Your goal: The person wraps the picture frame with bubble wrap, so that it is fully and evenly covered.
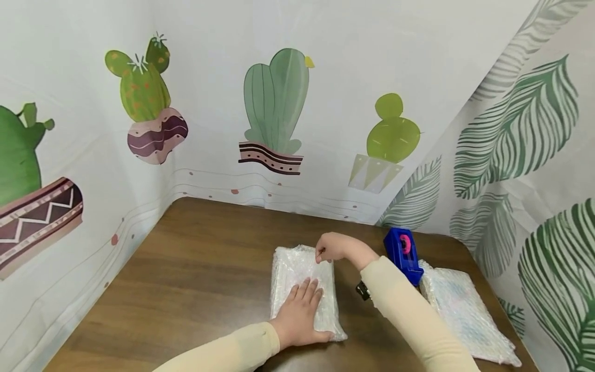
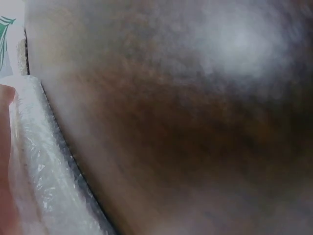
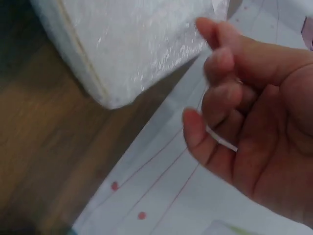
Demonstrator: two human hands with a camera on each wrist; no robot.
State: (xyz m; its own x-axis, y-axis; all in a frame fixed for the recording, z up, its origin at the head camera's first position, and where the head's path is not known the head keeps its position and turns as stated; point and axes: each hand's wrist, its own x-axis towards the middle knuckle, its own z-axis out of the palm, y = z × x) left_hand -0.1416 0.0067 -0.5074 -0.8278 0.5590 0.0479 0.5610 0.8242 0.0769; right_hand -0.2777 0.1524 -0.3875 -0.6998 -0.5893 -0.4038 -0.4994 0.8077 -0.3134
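A bubble-wrapped rectangular package (image 1: 288, 266) lies on the brown table, its clear wrap shiny and creased. My left hand (image 1: 301, 315) rests flat on its near half with fingers spread. Only a sliver of that hand shows at the left edge of the left wrist view, beside the package (image 2: 46, 161). Over the package's far right part is my right hand (image 1: 333, 247), fingers curled and thumb near the index fingertip. In the right wrist view the right hand (image 3: 254, 112) is close to the wrap; nothing can be made out between its fingertips.
A blue tape dispenser (image 1: 401, 256) with a pink core stands at the back right. Next to it lies a second bubble-wrapped package (image 1: 465, 310), near the table's right edge. A small black object (image 1: 362, 291) shows beside the right sleeve. Cactus-print cloth (image 1: 209, 103) hangs behind the table.
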